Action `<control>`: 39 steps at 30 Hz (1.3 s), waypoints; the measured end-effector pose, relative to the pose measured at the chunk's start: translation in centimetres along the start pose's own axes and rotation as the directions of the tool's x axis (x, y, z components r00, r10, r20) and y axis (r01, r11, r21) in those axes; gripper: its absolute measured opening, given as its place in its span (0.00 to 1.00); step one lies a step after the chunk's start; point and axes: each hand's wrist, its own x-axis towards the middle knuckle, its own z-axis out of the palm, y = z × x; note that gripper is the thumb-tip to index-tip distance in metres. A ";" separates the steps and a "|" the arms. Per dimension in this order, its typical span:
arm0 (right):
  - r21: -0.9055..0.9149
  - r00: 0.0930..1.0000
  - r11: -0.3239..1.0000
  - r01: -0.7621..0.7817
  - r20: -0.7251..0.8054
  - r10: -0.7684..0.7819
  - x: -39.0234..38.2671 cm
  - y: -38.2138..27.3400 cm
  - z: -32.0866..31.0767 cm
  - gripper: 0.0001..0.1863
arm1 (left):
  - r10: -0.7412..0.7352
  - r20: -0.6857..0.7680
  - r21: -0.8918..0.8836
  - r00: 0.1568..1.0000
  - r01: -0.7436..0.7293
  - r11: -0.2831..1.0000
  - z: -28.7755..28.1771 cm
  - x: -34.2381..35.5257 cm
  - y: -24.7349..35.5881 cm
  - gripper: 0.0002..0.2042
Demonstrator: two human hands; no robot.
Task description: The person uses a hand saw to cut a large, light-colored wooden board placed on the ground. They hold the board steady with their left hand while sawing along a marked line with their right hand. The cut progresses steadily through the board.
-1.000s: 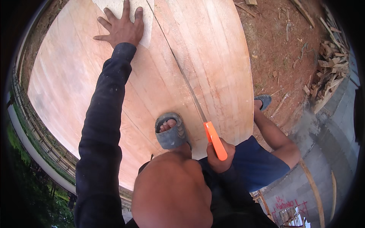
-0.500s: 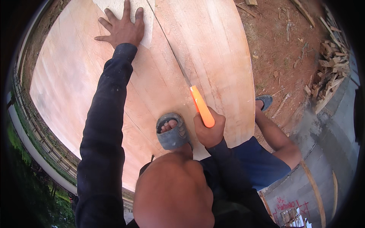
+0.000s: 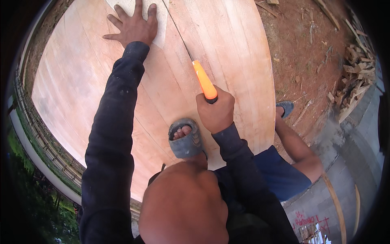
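Observation:
A large plywood sheet (image 3: 239, 53) lies below me. On its far left part my left hand (image 3: 137, 26) presses flat, fingers spread, over the edge of a paler patch (image 3: 161, 30) of the wood. My right hand (image 3: 217, 110) is wrapped round the orange handle of a handsaw (image 3: 204, 81). The thin blade (image 3: 177, 29) stretches away toward the far edge, seen almost edge-on; its far end is out of the picture. My sandalled foot (image 3: 185, 138) rests on the sheet, left of and nearer than my right hand.
My other foot (image 3: 285, 108) stands on reddish soil (image 3: 300, 73) right of the sheet. A pile of wood offcuts (image 3: 357, 77) lies at the far right, beside a grey block wall (image 3: 357, 138). Green plants (image 3: 61, 219) show at the lower left.
My right hand and the saw have moved away from me and slightly left along the sheet. My left hand stays spread on the wood, and my foot remains in place.

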 end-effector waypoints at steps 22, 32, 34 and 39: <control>0.004 0.993 0.995 0.103 -0.061 -0.103 -10.3 3.5 -4.9 0.02 | -0.007 -0.051 0.015 0.999 0.008 1.000 0.6 0.2 -1.1 0.30; 0.101 0.999 0.994 -0.033 0.018 0.031 -6.5 3.6 -2.7 0.13 | -0.010 -0.027 0.003 1.000 0.010 1.000 0.1 -0.1 -0.3 0.30; 0.008 1.000 1.000 -0.009 0.026 0.009 -1.4 2.6 -0.4 0.14 | -0.015 -0.027 0.021 1.000 0.016 1.000 -0.2 0.2 0.0 0.31; 0.083 0.998 0.995 0.056 -0.024 -0.054 -8.1 3.8 -3.5 0.00 | -0.011 -0.016 -0.008 1.000 0.011 1.000 0.1 0.2 -0.8 0.31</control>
